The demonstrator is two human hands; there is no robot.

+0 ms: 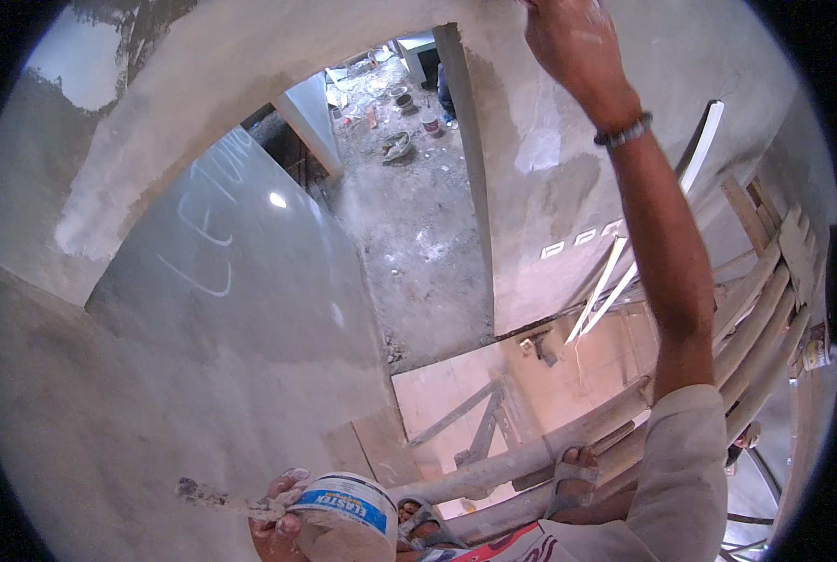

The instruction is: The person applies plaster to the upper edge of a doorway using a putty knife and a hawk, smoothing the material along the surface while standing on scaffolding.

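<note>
At the lower left, my left hand (273, 541) is closed at the side of a white plastic tub (345, 539) with a blue label band. A plaster-crusted tool (222, 499), with a long narrow shape, sticks out to the left from the same hand; whether it is a brush or a blade I cannot tell. My right arm reaches up, a dark bracelet at its wrist. My right hand (578, 47) is closed against the grey plastered wall (521, 103) at the top edge. Its fingertips are cut off, so anything they hold is hidden.
Under my sandalled feet (576, 478) run rough wooden poles (550, 448) above a lower floor. A doorway opens onto a dusty floor (418, 225) with buckets (430, 123). White strips (598, 290) lean by the wall, near a power tool (538, 349) lying below.
</note>
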